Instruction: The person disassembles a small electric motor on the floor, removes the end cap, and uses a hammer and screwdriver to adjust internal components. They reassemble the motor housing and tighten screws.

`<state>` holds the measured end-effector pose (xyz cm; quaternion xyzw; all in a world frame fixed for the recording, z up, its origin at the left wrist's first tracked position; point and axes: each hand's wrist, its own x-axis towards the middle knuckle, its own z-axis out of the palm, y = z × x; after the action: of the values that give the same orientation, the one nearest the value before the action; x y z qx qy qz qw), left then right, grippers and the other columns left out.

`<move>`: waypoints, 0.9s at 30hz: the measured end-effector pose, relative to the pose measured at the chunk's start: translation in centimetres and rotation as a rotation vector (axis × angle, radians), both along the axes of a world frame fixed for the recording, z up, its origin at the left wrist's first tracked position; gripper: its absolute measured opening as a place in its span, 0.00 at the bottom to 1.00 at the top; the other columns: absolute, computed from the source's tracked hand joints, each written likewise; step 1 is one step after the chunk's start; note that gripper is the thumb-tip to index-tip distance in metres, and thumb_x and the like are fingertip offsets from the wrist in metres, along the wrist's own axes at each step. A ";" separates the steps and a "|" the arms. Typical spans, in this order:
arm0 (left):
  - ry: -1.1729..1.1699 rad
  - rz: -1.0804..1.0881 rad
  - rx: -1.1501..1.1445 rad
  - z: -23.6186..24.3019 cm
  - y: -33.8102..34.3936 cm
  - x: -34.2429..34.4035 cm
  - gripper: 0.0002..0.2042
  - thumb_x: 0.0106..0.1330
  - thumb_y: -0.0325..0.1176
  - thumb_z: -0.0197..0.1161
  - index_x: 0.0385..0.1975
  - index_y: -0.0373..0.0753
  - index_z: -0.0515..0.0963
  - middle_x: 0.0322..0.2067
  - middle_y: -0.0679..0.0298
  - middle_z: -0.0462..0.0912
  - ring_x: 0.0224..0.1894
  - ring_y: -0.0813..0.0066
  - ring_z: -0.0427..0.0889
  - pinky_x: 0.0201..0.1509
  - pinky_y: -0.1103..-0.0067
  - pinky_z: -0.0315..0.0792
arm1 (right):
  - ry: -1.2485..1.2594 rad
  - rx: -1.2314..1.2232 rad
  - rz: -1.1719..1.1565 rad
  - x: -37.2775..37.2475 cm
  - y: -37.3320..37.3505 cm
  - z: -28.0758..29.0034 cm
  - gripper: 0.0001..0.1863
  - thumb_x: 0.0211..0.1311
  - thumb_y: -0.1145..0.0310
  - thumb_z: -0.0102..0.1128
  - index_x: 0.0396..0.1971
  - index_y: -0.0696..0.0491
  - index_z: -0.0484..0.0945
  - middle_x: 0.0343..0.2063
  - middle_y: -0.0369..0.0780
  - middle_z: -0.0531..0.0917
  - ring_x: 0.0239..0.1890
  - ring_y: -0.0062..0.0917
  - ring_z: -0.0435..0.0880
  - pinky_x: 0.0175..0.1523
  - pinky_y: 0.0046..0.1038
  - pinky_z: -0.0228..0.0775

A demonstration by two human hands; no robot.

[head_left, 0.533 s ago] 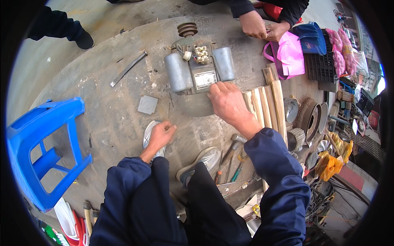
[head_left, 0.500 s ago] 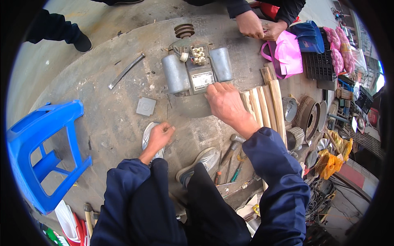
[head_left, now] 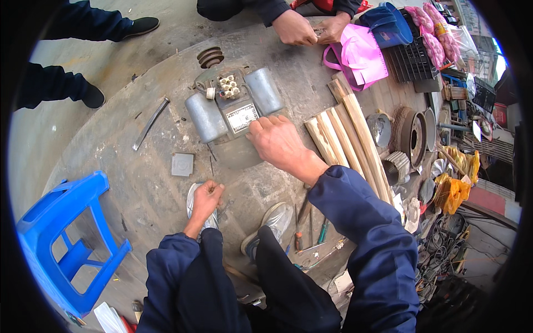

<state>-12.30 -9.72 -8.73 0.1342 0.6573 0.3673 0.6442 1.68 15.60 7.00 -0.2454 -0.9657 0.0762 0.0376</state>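
Note:
An electric motor (head_left: 227, 139) stands on the concrete ahead of me, with two grey cylindrical covers, a nameplate (head_left: 242, 118), an exposed terminal block (head_left: 228, 87) and a grooved pulley (head_left: 210, 56) at its far end. My right hand (head_left: 280, 143) is closed at the motor's near right edge, beside the nameplate; its fingertips and anything in them are hidden. Above my left shoe, my left hand (head_left: 206, 200) is held with thumb and fingers pinched together; what they hold, if anything, I cannot make out. A square grey cover (head_left: 182, 164) lies left of the motor.
Wooden strips (head_left: 347, 139) lie right of the motor. Screwdrivers (head_left: 298, 240) lie by my right shoe. A blue plastic stool (head_left: 100, 219) is at left, a metal bar (head_left: 150, 124) beyond it. Another person's hands (head_left: 302, 28) work near a pink bag (head_left: 358, 58).
The view has shifted, so the motor and wood appear further left. My right hand stays by the nameplate edge and my left hand stays pinched. A second leg shows at the far left.

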 end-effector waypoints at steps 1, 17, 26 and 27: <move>0.003 0.008 0.023 0.0 0.0 0.0 0.13 0.76 0.35 0.68 0.30 0.36 0.79 0.22 0.68 0.81 0.20 0.82 0.79 0.23 0.80 0.70 | -0.003 -0.008 -0.014 0.0 -0.2 0.0 0.06 0.54 0.73 0.64 0.32 0.53 0.78 0.29 0.41 0.83 0.35 0.37 0.85 0.44 0.40 0.75; 0.013 -0.034 0.032 -0.5 0.2 -0.8 0.13 0.79 0.39 0.68 0.31 0.41 0.81 0.22 0.69 0.83 0.19 0.85 0.78 0.24 0.84 0.69 | 0.005 -0.002 0.043 0.0 0.1 -0.9 0.10 0.54 0.72 0.66 0.36 0.57 0.80 0.30 0.44 0.86 0.37 0.41 0.89 0.45 0.39 0.79; -0.017 -0.001 0.046 -0.6 0.3 -0.9 0.13 0.79 0.38 0.69 0.31 0.40 0.81 0.25 0.68 0.84 0.20 0.84 0.79 0.23 0.83 0.71 | 0.018 0.070 0.043 0.3 0.0 -1.3 0.11 0.53 0.71 0.68 0.35 0.58 0.79 0.30 0.44 0.88 0.37 0.41 0.90 0.44 0.39 0.81; -0.016 -0.002 0.043 -0.6 0.3 -0.9 0.13 0.79 0.38 0.69 0.31 0.40 0.81 0.25 0.68 0.84 0.20 0.84 0.79 0.23 0.83 0.71 | -0.001 0.058 0.056 0.2 -0.1 -1.4 0.11 0.53 0.71 0.68 0.35 0.58 0.79 0.30 0.44 0.88 0.37 0.41 0.91 0.44 0.39 0.81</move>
<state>-13.23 -9.38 -9.28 0.1456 0.6440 0.3817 0.6468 1.93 15.54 5.64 -0.2171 -0.9740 0.0489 0.0418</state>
